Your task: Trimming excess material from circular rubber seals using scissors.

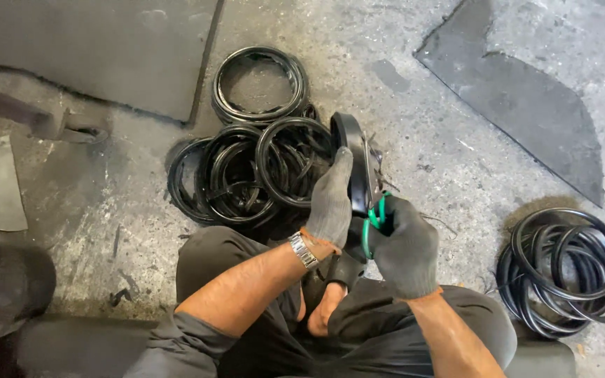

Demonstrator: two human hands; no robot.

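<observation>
I sit on a concrete floor with both hands in grey gloves. My left hand grips a thick black rubber disc held upright on its edge in front of my knees. My right hand is closed around the green handles of a pair of scissors, whose blades run up along the disc's edge. A metal watch sits on my left wrist.
Several black rubber rings lie piled just beyond the disc, with another stack farther out. A separate pile of rings lies at my right. Flat dark rubber sheets cover the floor at top left and top right.
</observation>
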